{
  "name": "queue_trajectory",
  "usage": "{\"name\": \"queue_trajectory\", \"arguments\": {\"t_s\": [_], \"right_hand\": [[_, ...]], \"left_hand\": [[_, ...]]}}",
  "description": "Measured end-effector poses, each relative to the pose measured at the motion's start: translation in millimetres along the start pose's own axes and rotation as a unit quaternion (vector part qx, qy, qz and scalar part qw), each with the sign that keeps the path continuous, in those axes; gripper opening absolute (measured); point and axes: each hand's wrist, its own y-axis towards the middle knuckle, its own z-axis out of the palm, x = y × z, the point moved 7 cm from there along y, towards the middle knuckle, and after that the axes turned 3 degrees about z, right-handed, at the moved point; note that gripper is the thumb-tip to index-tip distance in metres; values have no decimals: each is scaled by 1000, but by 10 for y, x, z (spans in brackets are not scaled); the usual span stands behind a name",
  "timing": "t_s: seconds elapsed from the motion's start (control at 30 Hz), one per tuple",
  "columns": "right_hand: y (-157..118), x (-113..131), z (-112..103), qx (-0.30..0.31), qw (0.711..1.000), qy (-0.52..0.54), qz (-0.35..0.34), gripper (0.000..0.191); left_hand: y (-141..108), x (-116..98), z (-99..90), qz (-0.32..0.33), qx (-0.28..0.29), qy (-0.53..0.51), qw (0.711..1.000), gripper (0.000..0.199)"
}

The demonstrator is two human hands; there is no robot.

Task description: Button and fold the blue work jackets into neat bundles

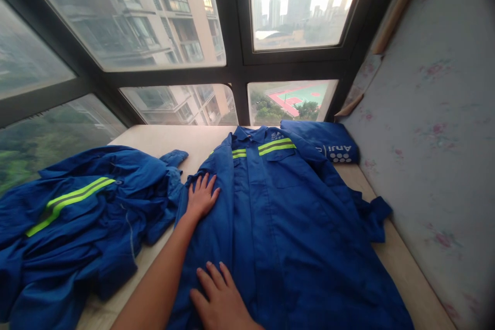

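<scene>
A blue work jacket with yellow-green reflective stripes lies spread front side up, its collar toward the window. My left hand rests palm down on the jacket's left side near the sleeve, fingers spread. Lower down, my right hand lies on the same side of the jacket with its fingers apart; the frame's bottom edge cuts off its wrist. Neither hand grips the cloth. To the left is a second blue garment, crumpled, with a matching stripe.
Both garments lie on a pale wooden surface below dark-framed windows. Behind the jacket's right shoulder sits a folded blue bundle with white lettering. A flower-patterned wall bounds the right side.
</scene>
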Motion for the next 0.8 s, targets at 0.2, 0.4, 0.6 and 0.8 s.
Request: {"name": "queue_trajectory", "arguments": {"t_s": [0.2, 0.4, 0.6, 0.8], "right_hand": [[-392, -169, -639, -55, 992, 114, 16, 55], [-1670, -1634, -2203, -392, 884, -41, 252, 33], [-2176, -2614, -2864, -347, 836, -294, 308, 48], [-2088, -2644, -2585, -231, 811, -335, 421, 39]], "left_hand": [[171, 67, 29, 7, 5, 7, 1000, 63], [199, 74, 38, 17, -5, 12, 1000, 61], [48, -185, -271, 61, -102, 55, 991, 52], [-824, -1490, -623, 210, -130, -75, 966, 41]]}}
